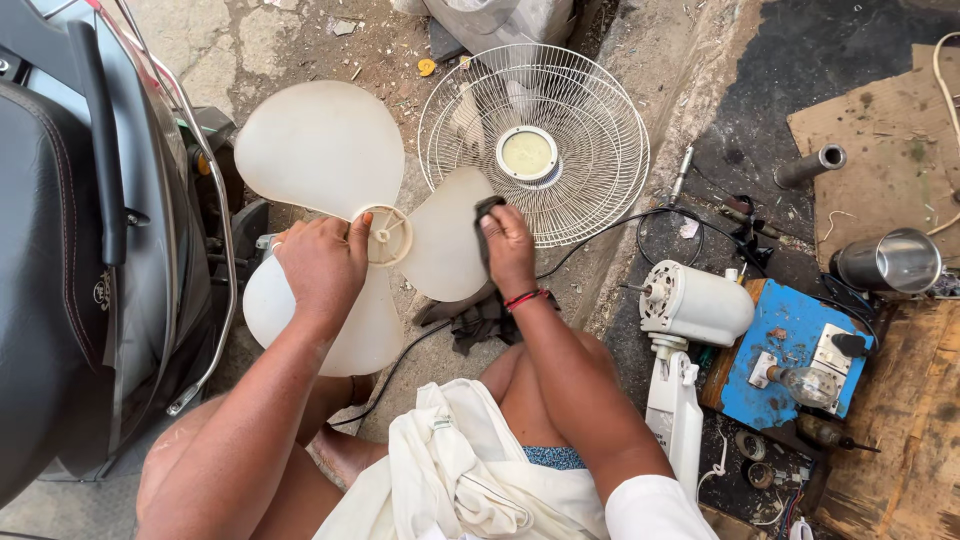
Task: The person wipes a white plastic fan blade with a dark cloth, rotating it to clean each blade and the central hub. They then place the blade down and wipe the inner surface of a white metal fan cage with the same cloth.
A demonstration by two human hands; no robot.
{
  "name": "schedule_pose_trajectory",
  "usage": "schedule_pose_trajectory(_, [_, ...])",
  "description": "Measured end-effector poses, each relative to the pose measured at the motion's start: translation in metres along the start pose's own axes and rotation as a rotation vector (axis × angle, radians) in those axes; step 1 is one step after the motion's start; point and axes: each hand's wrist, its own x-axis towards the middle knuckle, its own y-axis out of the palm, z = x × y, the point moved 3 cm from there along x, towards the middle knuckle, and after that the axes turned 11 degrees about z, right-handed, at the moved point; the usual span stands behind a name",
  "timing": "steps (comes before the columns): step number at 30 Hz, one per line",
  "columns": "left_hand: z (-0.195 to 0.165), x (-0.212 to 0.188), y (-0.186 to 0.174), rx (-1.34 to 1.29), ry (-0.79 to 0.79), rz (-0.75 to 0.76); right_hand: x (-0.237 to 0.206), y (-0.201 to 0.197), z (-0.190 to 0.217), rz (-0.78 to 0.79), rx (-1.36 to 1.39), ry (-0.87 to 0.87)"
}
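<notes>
Gripped at the hub by left hand (322, 262): white three-blade fan blade (330, 200), held flat over ground; right hand (508, 248), closed on dark rag (486, 225), pressing rightward blade beside wire fan guard (535, 140).

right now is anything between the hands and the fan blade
Nothing separates the left hand from the white fan blade: it grips it bare at the hub. A dark cloth lies between the right hand and the blade's right lobe, pressed on its surface.
</notes>
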Motion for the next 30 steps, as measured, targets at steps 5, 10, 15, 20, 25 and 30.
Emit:
schedule_pose_trajectory(5, [-0.008,-0.004,-0.006,0.030,0.049,-0.021,-0.048,0.052,0.058,0.266,-0.039,-0.121])
schedule_pose_trajectory(10, [-0.023,-0.011,-0.017,0.063,0.181,-0.041,-0.013,0.016,0.037,0.077,0.021,0.011])
schedule_pose_trajectory(15, [-0.038,-0.016,-0.018,0.095,0.256,0.050,0.000,-0.020,-0.004,-0.087,0.171,0.090])
schedule_pose_trajectory(20, [-0.031,-0.013,-0.025,0.065,0.180,-0.016,-0.014,-0.003,-0.002,0.011,0.297,0.166])
schedule_pose_trajectory(25, [-0.030,-0.009,-0.047,0.032,0.038,-0.067,-0.049,0.022,0.045,0.452,0.213,-0.028])
schedule_pose_trajectory(30, [-0.045,-0.005,-0.068,0.028,0.054,0.018,-0.053,-0.009,0.071,0.551,0.669,0.249])
